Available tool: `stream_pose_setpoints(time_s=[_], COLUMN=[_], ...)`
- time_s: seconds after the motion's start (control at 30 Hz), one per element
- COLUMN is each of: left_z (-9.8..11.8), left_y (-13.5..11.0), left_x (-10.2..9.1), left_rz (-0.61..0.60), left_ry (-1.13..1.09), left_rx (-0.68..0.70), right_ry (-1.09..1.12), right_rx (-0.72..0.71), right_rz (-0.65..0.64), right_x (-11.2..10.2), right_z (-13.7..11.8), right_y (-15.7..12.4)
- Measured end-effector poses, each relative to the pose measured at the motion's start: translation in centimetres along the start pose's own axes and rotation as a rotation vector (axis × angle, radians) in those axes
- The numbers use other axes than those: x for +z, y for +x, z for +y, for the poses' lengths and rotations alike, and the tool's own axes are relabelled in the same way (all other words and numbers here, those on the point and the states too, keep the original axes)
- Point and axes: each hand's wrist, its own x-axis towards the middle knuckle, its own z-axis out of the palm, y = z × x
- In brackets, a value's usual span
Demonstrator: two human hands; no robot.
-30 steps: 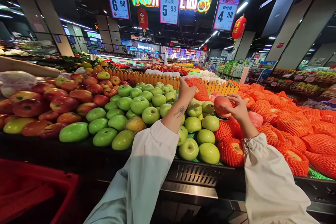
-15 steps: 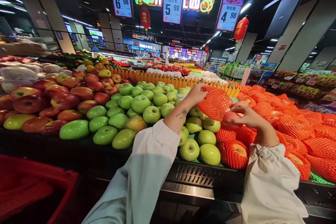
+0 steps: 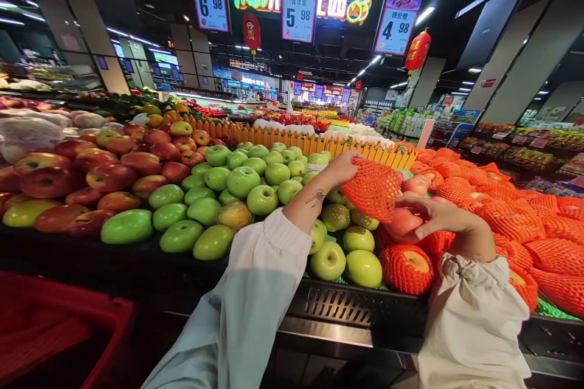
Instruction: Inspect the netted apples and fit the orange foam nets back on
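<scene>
My left hand (image 3: pixel 345 166) pinches the edge of an orange foam fruit net (image 3: pixel 373 188), which hangs in the air over the green apples (image 3: pixel 358 238). Just right of the net, my right hand (image 3: pixel 440 216) has its thumb and fingers curved around a smooth red apple (image 3: pixel 401 225) without a net. That apple sits close under the net's lower right edge; whether the two touch I cannot tell. Below it, a netted apple (image 3: pixel 407 268) lies at the front of the display. Another bare reddish apple (image 3: pixel 416 185) rests behind my right hand.
Many netted fruits (image 3: pixel 515 219) fill the display on the right, and red apples (image 3: pixel 112 176) the left. A black slatted ledge (image 3: pixel 337 307) runs along the front. At lower left is a red basket (image 3: pixel 123 316). A yellow picket divider (image 3: pixel 269 134) stands behind the fruit.
My right hand has shifted, its fingers spread wider around the apple, which now shows more and sits lower. The net in my left hand has tilted slightly.
</scene>
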Motion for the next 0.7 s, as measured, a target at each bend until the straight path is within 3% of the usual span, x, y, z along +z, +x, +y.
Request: stream_pose_setpoints(time_s=[0.1,0.27,0.33,0.53,0.7], left_z=[-0.1,-0.2,-0.2,0.1,-0.2], left_y=[-0.1,0.0,0.0,-0.2,-0.1], left_x=[0.0,-0.1,-0.1,0.1,0.2], left_rz=[-0.040,-0.055,-0.077,-0.176,-0.189], left_ry=[0.066,0.139,0.144,0.161,0.165], left_rx=[0.013,0.091,0.127,0.157,0.171], right_ry=[0.189,0.306,0.305,0.423,0.567], right_rx=[0.010,-0.265,-0.304,-0.207,-0.149], right_rz=[0.036,0.397,0.464,0.477,0.400], right_x=[0.4,1.4,1.7,2.3,2.6], right_z=[-0.4,-0.8,-0.6,-0.8,-2.2], right_y=[0.4,1.9,2.5,2.9,2.1])
